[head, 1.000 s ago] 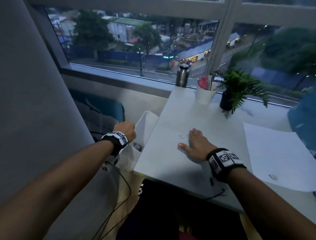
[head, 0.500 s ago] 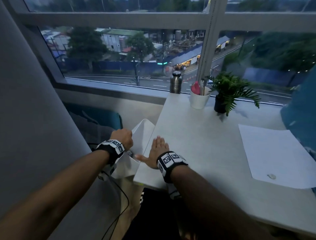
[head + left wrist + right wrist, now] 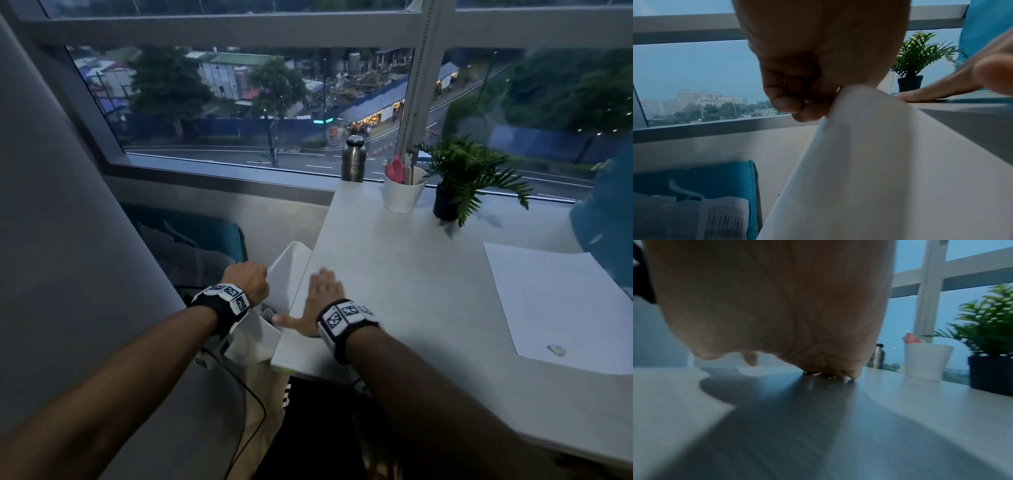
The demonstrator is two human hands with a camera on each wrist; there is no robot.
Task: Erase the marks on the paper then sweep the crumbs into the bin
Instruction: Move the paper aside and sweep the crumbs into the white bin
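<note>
Left hand [image 3: 247, 279] — grip curled round the rim of the white bin [image 3: 287, 274], held against the surface [image 3: 411, 291] edge. Right hand [image 3: 320, 303] — grip flat, fingers straight, pressing the surface beside the bin.

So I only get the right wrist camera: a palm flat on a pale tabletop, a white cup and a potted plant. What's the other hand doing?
Observer: The left hand grips the rim of a white plastic bin, holding it beside the table's left edge.
Operator: Where's my hand relative to that bin?
Observer: The right hand lies flat at the left edge of the white table, with its thumb reaching past the edge toward the bin.
Operator: And the paper?
Observer: The white sheet of paper lies far to the right on the table. A small pale lump, possibly the eraser, sits on its near corner.
</note>
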